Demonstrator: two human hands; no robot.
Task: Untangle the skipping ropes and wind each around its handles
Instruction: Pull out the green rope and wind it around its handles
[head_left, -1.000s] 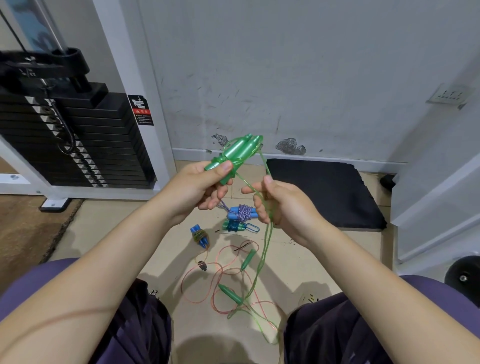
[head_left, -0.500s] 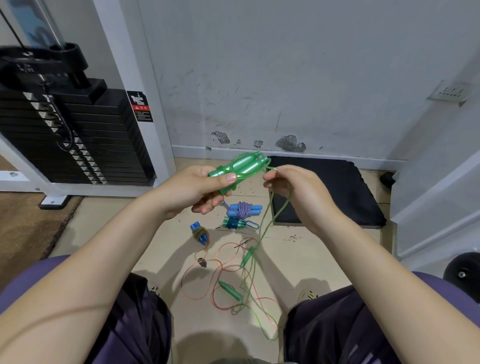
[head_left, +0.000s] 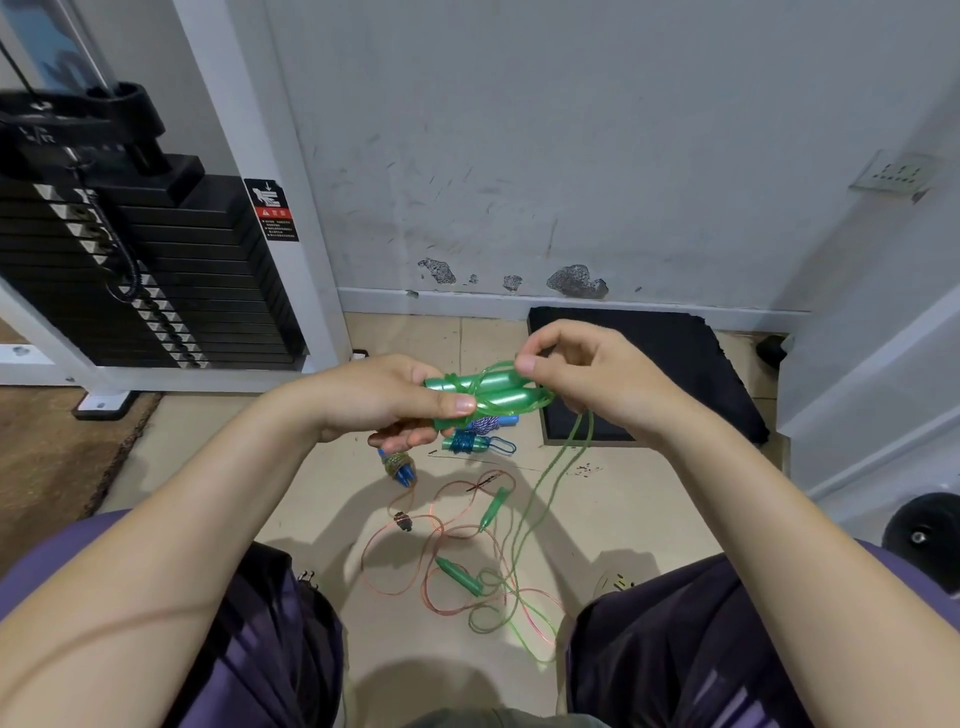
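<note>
Your two bare forearms reach in from the lower corners, uncovered from elbow to fingers, with no watch, ring or band. Your left hand (head_left: 387, 402) and right hand (head_left: 587, 376) have short, plain nails. Behind your fingers, towards you, purple short sleeves (head_left: 31, 561) cover your upper arms, and dark purple, slightly shiny shorts (head_left: 691, 639) cover both thighs.

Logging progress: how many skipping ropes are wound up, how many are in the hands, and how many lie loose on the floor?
Wound bundles on the floor: 3 (purple-white bundle, blue bundle, olive bundle)
In the hands: 1 (green rope, left hand gripping its handles, right hand pinching the cord)
Loose on the floor: 1 (orange rope)
Total: 5
</note>
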